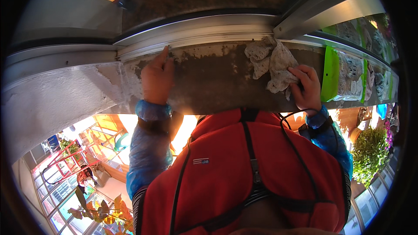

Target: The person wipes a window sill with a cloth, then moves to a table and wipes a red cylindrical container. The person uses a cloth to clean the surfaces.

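My left hand [158, 80] is at the lower edge of an aluminium window frame [196, 37], its index finger extended to the frame and its thumb apart. The other fingers are mostly hidden, and no held object shows. In my right hand [307, 86] is the edge of a crumpled, damp-looking grey cloth [277, 62]. The cloth lies on the brown stained sill [215, 81], and its upper end reaches the frame's lower rail. Pale worn patches run along the sill beneath the frame. Blue plastic sleeve covers reach both wrists.
A clear, green-edged plastic package [351, 75] bearing writing lies on the sill at right. A metal upright [313, 9] divides the glass. A whitish wall [62, 88] borders the sill at left. Black cables hang before my red vest [222, 156]. Potted greenery [370, 153] stands lower right.
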Available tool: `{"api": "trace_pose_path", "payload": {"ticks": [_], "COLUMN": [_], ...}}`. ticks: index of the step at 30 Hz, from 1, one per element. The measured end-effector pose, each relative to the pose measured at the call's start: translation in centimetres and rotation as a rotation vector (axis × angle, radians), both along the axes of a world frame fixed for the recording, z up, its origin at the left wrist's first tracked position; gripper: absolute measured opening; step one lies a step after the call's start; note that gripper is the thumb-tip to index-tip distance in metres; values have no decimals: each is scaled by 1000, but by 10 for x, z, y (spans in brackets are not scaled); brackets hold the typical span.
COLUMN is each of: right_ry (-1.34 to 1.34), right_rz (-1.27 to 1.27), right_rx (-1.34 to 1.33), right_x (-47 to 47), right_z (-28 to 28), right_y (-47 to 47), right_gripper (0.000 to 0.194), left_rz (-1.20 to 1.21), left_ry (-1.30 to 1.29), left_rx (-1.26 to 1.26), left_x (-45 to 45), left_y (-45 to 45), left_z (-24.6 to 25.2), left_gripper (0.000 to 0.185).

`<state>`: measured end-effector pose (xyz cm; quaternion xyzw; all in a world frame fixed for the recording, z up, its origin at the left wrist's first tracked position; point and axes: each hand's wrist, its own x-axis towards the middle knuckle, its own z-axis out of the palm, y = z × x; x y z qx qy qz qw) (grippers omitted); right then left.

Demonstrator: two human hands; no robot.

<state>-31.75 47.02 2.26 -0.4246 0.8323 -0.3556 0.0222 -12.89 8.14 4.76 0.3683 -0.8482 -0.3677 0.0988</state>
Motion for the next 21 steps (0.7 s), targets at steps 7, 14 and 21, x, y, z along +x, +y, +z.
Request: {"api": "trace_pose_path", "payload": {"ticks": [7,14,21], "right_ry": [17,10,14], "right_rz": [20,26,17], "right_rx": [-12,-9,-6], "right_x": [-2,-3,-2], "right_z": [-1,-1,-2], "right_y": [0,1,2], "right_gripper": [47,47,47], "left_rz": [182,221,64], "left_ry": [72,97,140], "left_rx": [329,352,75], "left_x": [-9,-8,-15], "left_y": [3,5,20], "left_z": [8,7,-5], "left_gripper": [33,31,31]}}
